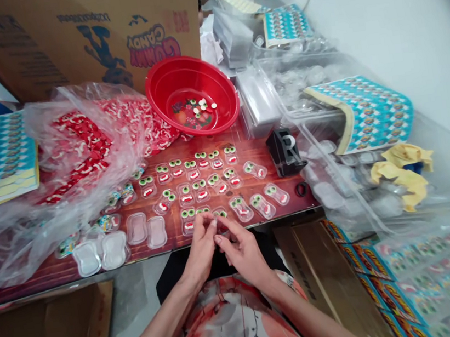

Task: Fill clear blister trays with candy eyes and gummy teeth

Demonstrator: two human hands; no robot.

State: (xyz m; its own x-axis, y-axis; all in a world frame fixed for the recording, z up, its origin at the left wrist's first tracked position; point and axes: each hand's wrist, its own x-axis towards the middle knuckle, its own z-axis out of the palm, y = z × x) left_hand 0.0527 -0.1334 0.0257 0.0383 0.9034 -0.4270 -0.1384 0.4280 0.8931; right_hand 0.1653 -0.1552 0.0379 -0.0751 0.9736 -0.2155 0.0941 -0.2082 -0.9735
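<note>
My left hand (201,252) and my right hand (244,250) meet at the table's front edge. The fingers of both are curled together at the tips, and whatever lies between them is too small or hidden to make out. Just beyond them, small clear plastic trays (202,195) stand in rough rows, each with two green eyeball candies and a red-and-white mouth-shaped candy. My fingers partly cover the nearest trays. To the left of my hands lie clear trays without candy (157,232), some of them stacked.
A red basin (203,127) with several eyeball candies stands behind the rows. A plastic bag of red-and-white candies (92,136) fills the left. At right are a black tape dispenser (285,152), a tape roll (301,189), blue label sheets (375,110) and bagged clear plastic pieces. A large carton (38,44) rises behind.
</note>
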